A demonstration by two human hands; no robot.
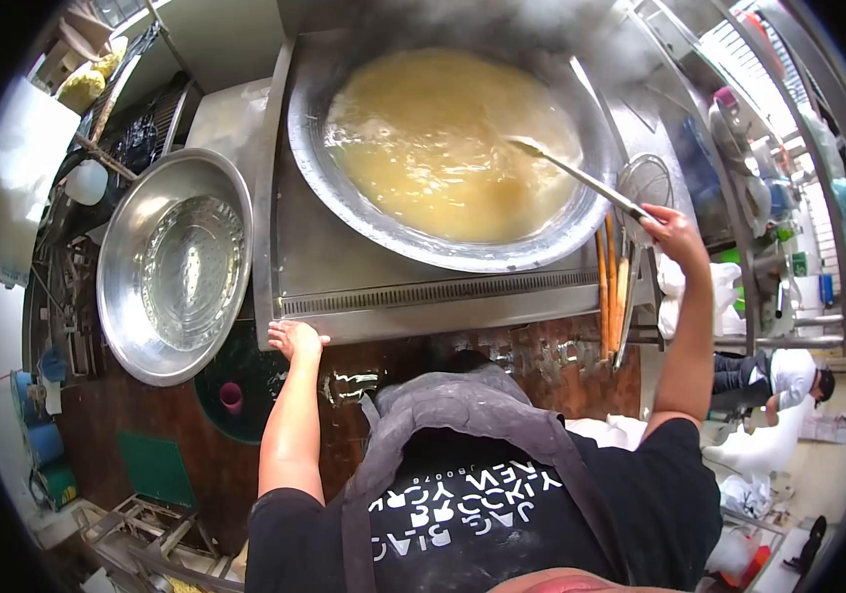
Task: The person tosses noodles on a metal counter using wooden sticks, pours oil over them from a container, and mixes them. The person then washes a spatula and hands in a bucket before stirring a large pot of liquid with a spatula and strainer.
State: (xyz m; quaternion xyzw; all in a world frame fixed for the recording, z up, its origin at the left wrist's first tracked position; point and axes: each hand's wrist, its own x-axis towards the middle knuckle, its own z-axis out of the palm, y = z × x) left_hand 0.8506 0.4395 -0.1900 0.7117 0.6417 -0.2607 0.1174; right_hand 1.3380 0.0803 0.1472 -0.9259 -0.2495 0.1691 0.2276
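Note:
My right hand [673,235] is closed around the handle of a long metal ladle [591,181]. The ladle's far end dips into cloudy yellow liquid [443,148] that fills a very large metal pot [363,232]. Steam rises over the pot's far side. My left hand [296,339] rests on the front left corner of the steel stove [393,321], fingers stretched out, holding nothing.
Left of the stove stands a big metal basin [174,267]. Wooden poles [608,287] and a wire strainer [646,182] are at the stove's right side. Another person [789,378] bends at the far right. The brown floor [344,395] looks wet.

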